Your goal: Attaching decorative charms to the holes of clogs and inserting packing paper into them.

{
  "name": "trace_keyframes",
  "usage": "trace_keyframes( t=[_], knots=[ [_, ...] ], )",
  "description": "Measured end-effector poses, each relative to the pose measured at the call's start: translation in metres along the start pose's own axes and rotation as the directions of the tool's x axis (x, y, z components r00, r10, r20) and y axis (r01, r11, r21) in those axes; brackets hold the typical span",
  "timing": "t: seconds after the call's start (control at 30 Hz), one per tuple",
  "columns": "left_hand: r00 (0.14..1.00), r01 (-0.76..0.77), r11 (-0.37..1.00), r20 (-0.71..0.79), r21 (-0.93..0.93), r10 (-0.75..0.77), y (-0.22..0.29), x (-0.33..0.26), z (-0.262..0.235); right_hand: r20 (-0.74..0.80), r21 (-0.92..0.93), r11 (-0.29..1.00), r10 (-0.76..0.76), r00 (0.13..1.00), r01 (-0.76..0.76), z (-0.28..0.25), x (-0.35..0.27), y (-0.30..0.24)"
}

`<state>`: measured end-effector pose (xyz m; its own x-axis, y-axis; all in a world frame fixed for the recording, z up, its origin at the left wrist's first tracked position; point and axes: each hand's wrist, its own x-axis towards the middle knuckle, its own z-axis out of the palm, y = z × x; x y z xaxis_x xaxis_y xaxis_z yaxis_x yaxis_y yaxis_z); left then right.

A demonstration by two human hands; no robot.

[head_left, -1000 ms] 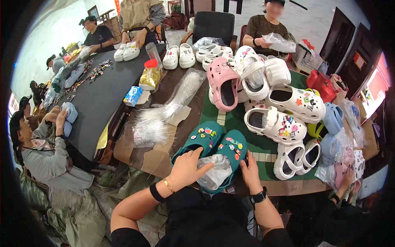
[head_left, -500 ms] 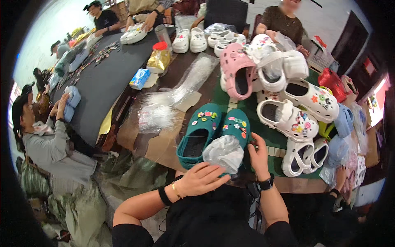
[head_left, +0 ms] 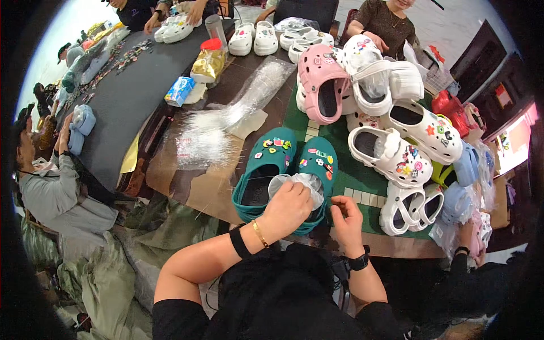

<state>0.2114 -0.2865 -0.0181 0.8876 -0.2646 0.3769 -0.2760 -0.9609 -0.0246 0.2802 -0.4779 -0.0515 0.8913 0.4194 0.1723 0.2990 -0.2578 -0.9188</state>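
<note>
A pair of green clogs with colourful charms on the toes stands at the table's near edge, the left clog [head_left: 266, 161] beside the right clog [head_left: 318, 163]. Crumpled translucent plastic [head_left: 309, 184] bulges from the opening of the right one. My left hand [head_left: 290, 205] is closed on that plastic, reaching into the shoe's opening, its fingertips partly hidden. Just right of the same clog, my right hand [head_left: 347, 222] is half curled with thumb and fingers apart, holding nothing.
White clogs [head_left: 391, 158] and a pink clog [head_left: 324, 82] are heaped to the right. Clear plastic fasteners [head_left: 207, 141] lie left of the green pair, near a red-lidded jar [head_left: 208, 62] and blue packet [head_left: 179, 90]. Co-workers sit around the tables.
My left hand has moved up and right onto the plastic and pushed it lower into the right clog. My right hand has drawn slightly away from that shoe, its fingers curling.
</note>
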Motion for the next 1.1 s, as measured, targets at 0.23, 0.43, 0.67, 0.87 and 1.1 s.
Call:
trace_keyframes(
  t=[0.23, 0.43, 0.67, 0.87, 1.1],
  knots=[
    [0.931, -0.059, 0.997, -0.362, -0.049, 0.038, 0.005, -0.013, -0.005, 0.132, 0.027, 0.985, 0.168, 0.977, -0.173, -0.006, -0.017, -0.001],
    [0.956, -0.215, 0.971, -0.227, -0.108, 0.186, 0.005, -0.027, -0.006, 0.224, 0.046, 0.964, 0.244, 0.943, -0.261, -0.011, -0.015, 0.007],
    [0.969, -0.247, 0.941, -0.082, -0.231, 0.234, -0.004, -0.009, -0.010, 0.275, 0.003, 0.995, 0.096, 0.957, -0.101, -0.018, -0.017, 0.012],
    [0.995, -0.093, 0.936, -0.070, -0.338, 0.074, -0.006, -0.005, -0.005, 0.156, 0.256, 0.934, 0.213, 0.964, -0.248, -0.027, -0.018, 0.014],
    [1.000, -0.026, 0.928, -0.016, -0.372, 0.021, -0.001, -0.002, -0.005, 0.062, -0.128, 0.958, -0.250, 0.966, 0.256, -0.013, -0.009, -0.030]
  ],
)
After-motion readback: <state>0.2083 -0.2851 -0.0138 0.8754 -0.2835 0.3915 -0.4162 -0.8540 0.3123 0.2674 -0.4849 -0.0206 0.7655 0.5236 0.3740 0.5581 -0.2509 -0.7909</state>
